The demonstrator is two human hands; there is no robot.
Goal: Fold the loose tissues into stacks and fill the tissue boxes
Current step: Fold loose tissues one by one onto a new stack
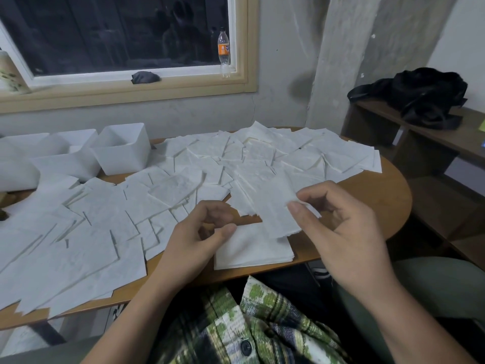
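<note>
Loose white tissues (110,219) cover most of the wooden table (380,195). A neat stack of folded tissues (252,250) lies at the near edge in front of me. My right hand (338,227) pinches one white tissue (273,214) by its right edge between thumb and fingers, just above the stack. My left hand (199,232) hovers at the stack's left side with fingers curled and thumb out toward the held tissue's lower corner; whether it touches the tissue is unclear. Several white open tissue boxes (123,151) stand at the far left of the table.
A window sill behind the table holds a drink bottle (224,52) and a dark cloth (145,77). A black bag (420,95) lies on a wooden shelf unit at the right. My plaid shirt (249,324) fills the bottom of the view.
</note>
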